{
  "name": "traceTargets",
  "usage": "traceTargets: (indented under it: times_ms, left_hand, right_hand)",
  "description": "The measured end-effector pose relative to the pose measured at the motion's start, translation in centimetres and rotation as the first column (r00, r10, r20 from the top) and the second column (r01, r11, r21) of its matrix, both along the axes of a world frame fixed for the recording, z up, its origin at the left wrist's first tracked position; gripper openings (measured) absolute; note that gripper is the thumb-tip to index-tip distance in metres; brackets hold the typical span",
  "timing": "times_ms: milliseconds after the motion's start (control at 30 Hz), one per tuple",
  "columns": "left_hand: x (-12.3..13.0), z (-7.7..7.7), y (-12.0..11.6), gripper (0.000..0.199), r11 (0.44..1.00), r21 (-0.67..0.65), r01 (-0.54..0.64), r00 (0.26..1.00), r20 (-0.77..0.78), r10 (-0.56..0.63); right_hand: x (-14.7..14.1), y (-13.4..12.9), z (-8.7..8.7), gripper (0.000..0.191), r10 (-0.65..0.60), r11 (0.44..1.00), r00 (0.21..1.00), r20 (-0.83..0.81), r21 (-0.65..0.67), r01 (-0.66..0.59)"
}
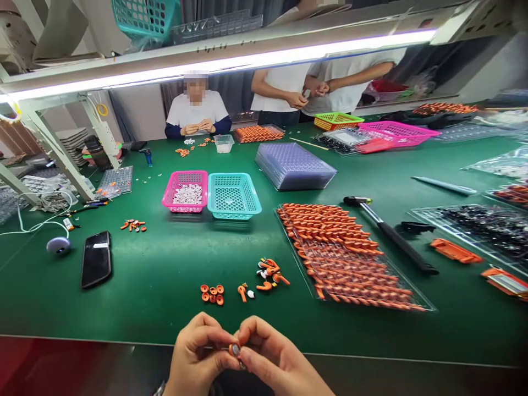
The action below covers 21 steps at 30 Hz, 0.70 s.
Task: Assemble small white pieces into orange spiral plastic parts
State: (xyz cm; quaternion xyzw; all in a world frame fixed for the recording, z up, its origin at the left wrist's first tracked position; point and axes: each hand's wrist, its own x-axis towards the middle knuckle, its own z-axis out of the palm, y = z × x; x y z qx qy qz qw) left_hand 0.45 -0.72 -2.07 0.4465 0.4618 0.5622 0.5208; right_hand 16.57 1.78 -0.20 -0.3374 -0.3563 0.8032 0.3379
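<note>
My left hand [202, 352] and my right hand [274, 355] meet at the table's front edge, both pinching a small round orange part with a grey centre [235, 350]. Fingertips hide much of it. Just beyond them lie several orange cups [212, 294], and beside those an orange stem piece [242, 293] with a white piece [251, 294]. A small heap of orange and white parts [270, 270] sits farther right. To the right, a clear tray holds rows of orange pieces [342, 253].
A pink basket [165, 201] of white parts touches a turquoise basket [234, 212]. Stacked clear trays [295, 165] stand behind. A phone [96, 258] lies left, a hammer [396, 239] right. Three people are across the table [165, 308]; a lamp bar [231, 60] spans above.
</note>
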Motion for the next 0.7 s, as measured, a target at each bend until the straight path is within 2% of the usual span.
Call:
traceTargets:
  times_ms: [67,167,267,400,500,600,700]
  left_hand:
    - [-0.1,-0.2,-0.1,0.019,0.998,0.067,-0.002,0.998,-0.066,0.006]
    - [-0.3,-0.2,-0.2,0.018,0.972,0.235,0.024,0.975,-0.219,0.029]
    - [-0.5,0.4,-0.2,0.012,0.913,0.401,0.079,0.930,-0.360,0.078]
    - [-0.3,1.4,0.0,0.013,0.831,0.534,0.154,0.878,-0.460,0.132]
    - [-0.1,1.9,0.1,0.018,0.809,0.560,0.177,0.864,-0.482,0.144]
    - [0.0,2.1,0.2,0.019,0.837,0.522,0.164,0.858,-0.494,0.140]
    - [-0.3,2.5,0.2,0.023,0.870,0.467,0.157,0.842,-0.524,0.129]
  right_hand:
    - [-0.1,0.0,-0.1,0.031,-0.014,1.000,1.000,-0.018,-0.017,0.014]
    - [-0.2,0.0,0.0,0.033,-0.032,0.999,0.997,-0.070,-0.036,0.030]
    - [-0.2,-0.1,0.1,0.035,-0.016,0.999,0.991,-0.131,-0.047,0.010]
    - [-0.4,-0.5,0.0,0.038,0.011,0.996,0.975,-0.224,-0.080,-0.029]
    - [-0.4,-0.6,-0.5,0.037,0.010,0.993,0.962,-0.273,-0.114,-0.042]
    - [0.0,-0.4,-0.8,0.031,-0.006,0.994,0.966,-0.259,-0.109,-0.023]
    - [0.3,-0.3,-0.7,0.027,-0.026,0.999,0.979,-0.203,-0.042,0.017]
